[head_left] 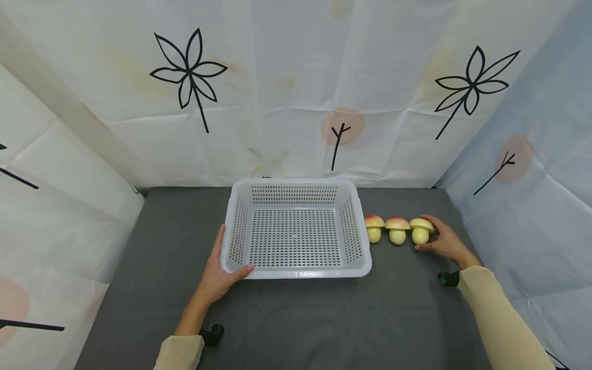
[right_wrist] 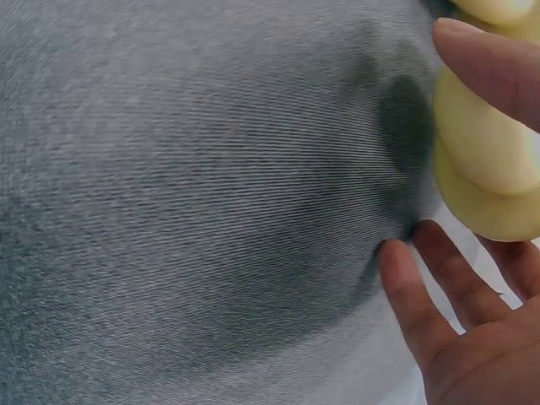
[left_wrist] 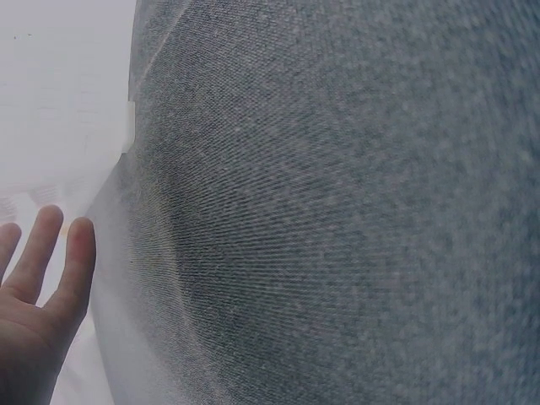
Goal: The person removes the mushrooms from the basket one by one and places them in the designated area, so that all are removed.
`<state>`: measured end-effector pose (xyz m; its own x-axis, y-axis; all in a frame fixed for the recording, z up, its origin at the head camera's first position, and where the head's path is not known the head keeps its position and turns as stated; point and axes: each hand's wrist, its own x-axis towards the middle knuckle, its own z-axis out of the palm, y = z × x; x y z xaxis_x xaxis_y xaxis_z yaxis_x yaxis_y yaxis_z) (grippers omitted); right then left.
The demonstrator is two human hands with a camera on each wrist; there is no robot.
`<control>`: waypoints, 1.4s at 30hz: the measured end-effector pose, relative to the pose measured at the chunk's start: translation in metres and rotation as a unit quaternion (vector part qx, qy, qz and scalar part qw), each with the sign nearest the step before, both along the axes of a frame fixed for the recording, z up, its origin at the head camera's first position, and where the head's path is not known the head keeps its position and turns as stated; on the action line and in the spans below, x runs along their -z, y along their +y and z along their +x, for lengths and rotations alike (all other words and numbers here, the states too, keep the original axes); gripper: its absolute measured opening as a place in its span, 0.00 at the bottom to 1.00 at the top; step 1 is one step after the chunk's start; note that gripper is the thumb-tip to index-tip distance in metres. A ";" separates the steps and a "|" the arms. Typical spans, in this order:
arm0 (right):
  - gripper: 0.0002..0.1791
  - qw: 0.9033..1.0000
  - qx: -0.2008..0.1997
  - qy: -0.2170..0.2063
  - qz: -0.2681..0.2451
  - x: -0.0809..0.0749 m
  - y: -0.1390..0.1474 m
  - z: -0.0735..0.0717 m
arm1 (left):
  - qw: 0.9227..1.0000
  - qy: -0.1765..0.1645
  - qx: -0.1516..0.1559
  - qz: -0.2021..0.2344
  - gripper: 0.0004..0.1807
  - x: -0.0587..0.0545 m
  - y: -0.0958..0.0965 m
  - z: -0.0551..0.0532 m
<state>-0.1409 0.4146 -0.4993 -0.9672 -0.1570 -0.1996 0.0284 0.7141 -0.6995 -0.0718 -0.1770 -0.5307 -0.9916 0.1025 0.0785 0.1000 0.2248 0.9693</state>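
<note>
A white perforated plastic basket [head_left: 298,274] stands on the grey tabletop in the head view. At its near left corner rests my left hand [head_left: 216,277], thumb on the front rim and fingers along the left side. The left wrist view shows several of those fingers [left_wrist: 76,266] straight and spread. Right of the basket, three toy mushrooms stand in a row: a red-capped one [head_left: 373,234] by the basket, another red-capped one [head_left: 397,236], and a yellow one [head_left: 420,236]. My right hand [head_left: 445,242] holds the yellow mushroom between thumb and fingers; its other fingers [right_wrist: 413,295] spread below it.
Grey cloth [head_left: 296,324] covers the tabletop. A patterned white curtain [head_left: 296,92] rises along the back edge, with more hanging cloth [head_left: 532,169] on the right and on the left [head_left: 60,205]. Dark wrist cameras [head_left: 213,335] sit at both wrists.
</note>
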 end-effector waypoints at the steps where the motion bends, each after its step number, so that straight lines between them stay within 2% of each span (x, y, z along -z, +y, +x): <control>1: 0.53 1.000 -0.001 0.002 0.001 0.001 0.000 0.000 | 1.000 0.000 0.001 0.001 0.68 0.000 0.000 0.000; 25: 0.57 0.999 0.023 -0.019 0.030 0.007 0.000 0.001 | 1.000 -0.009 0.003 0.013 0.68 -0.002 0.001 0.002; 32: 0.57 0.998 0.023 -0.012 0.050 0.007 -0.002 0.001 | 1.000 -0.009 0.007 0.027 0.68 -0.001 0.000 0.001; 42: 0.57 0.997 0.038 -0.022 0.067 0.003 -0.006 -0.001 | 1.000 -0.006 0.004 0.016 0.68 0.000 0.001 0.002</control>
